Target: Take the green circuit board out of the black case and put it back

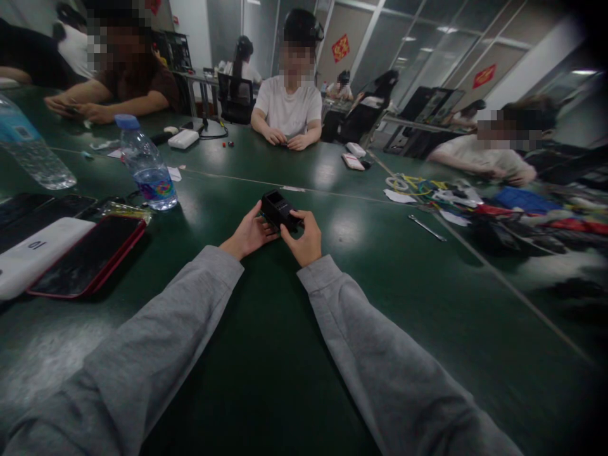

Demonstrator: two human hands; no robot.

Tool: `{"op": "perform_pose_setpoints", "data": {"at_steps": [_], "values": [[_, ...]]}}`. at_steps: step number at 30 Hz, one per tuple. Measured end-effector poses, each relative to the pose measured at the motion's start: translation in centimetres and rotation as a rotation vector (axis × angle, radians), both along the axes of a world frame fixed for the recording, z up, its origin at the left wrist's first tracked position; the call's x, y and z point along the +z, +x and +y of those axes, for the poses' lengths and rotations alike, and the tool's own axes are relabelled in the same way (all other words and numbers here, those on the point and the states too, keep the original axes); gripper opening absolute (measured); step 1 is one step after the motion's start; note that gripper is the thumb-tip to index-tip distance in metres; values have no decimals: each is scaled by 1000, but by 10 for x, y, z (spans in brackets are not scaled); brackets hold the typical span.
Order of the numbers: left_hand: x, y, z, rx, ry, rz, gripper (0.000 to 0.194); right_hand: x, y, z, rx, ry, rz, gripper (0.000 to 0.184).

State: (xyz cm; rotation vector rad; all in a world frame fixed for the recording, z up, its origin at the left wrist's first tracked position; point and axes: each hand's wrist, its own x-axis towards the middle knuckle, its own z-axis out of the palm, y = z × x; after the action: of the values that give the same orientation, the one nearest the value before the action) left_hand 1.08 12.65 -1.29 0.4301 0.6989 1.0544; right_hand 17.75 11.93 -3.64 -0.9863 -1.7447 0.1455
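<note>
A small black box-shaped device (280, 209) with a dark screen-like square and a row of small light marks is held just above the green table (266, 316). My left hand (251, 231) grips it along its left side and from below, the thumb by its upper left corner. On the right end of the device, my right hand (304, 239) pinches with thumb and forefinger. The underside of the device and some of my left fingertips are hidden. Both forearms are in grey sleeves.
At left stand a blue-capped water bottle (152, 171) and a larger bottle (33, 145), near a red-edged phone (90, 256) and a white power bank (42, 253). A wrench (426, 228) lies at right, before piled cables (418, 187). A co-worker (287, 107) sits opposite.
</note>
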Motion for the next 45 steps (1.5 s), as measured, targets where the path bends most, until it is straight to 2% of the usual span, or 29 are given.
{"op": "perform_pose_setpoints", "data": {"at_steps": [8, 18, 24, 36, 45], "values": [[2, 1, -1, 9, 7, 4, 58, -4, 1, 3, 10, 7, -77, 33], [-1, 1, 1, 22, 18, -3, 60, 1, -1, -1, 6, 57, -90, 31], [-5, -1, 4, 13, 63, 19, 64, -1, 0, 1, 25, 1, -114, 32], [-1, 3, 1, 56, 45, 22, 51, 2, -1, -2, 41, 67, -86, 29], [-9, 2, 5, 59, 98, -1, 44, -5, 1, 8, 96, -89, -100, 35]]}}
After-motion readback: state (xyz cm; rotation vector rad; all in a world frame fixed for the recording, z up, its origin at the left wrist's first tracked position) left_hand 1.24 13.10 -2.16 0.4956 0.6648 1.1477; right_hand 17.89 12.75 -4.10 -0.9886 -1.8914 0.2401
